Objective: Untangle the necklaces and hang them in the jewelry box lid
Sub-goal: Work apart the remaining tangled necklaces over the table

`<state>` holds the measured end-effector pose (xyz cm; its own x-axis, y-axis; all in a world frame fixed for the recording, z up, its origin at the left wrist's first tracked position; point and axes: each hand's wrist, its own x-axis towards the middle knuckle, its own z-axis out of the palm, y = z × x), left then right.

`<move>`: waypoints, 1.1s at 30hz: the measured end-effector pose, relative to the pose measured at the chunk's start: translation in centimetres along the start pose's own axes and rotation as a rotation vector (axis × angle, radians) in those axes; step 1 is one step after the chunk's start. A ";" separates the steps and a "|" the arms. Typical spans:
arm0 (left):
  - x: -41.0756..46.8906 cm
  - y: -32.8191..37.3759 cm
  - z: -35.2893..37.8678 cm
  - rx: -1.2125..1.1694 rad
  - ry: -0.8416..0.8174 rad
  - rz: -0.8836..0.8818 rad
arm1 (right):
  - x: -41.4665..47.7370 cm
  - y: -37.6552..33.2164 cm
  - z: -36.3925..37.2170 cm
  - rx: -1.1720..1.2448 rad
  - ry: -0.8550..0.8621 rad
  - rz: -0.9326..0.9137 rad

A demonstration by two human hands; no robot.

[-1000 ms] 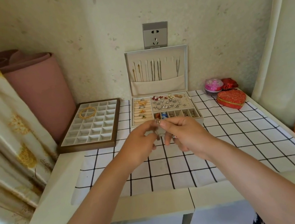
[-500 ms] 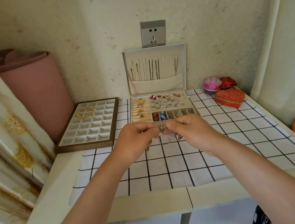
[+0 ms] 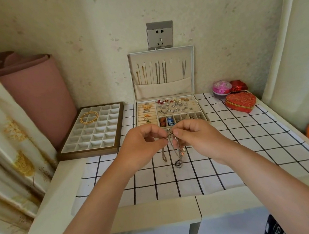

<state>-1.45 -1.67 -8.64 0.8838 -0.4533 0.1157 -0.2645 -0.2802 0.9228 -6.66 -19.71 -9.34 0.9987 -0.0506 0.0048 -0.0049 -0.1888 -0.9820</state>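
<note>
Between my hands hangs a tangle of thin necklace chains (image 3: 172,148), with a dark round pendant (image 3: 178,162) at the bottom above the checked cloth. My left hand (image 3: 143,145) and my right hand (image 3: 196,136) both pinch the knot at its top, fingertips nearly touching. Just behind them stands the cream jewelry box (image 3: 204,121), its tray full of earrings and rings. The upright lid (image 3: 191,62) holds several chains hanging from hooks into a fabric pocket.
A brown divided tray (image 3: 119,121) with gold bangles lies left of the box. A rolled pink mat (image 3: 41,93) leans at the back left. Red and pink trinket boxes (image 3: 240,102) sit at the back right. Curtains flank both sides.
My hands have lowered slightly toward me and parted a little, so the chains and the pendant now dangle in view below my fingers.
</note>
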 end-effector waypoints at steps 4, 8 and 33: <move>0.1 -0.3 0.0 0.049 0.068 0.088 | -0.2 -0.4 0.0 0.034 -0.025 0.039; 0.1 -0.4 0.0 0.061 0.080 0.126 | -0.3 -0.4 -0.2 -0.049 -0.029 0.009; 0.0 -0.3 0.6 0.233 0.054 0.055 | -0.4 0.1 0.8 -0.302 0.167 -0.177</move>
<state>-1.63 -2.13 -9.14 0.8833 -0.4291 0.1889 -0.3894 -0.4468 0.8054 -7.02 -18.98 -9.62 0.9636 -0.1455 0.2243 0.1274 -0.4877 -0.8637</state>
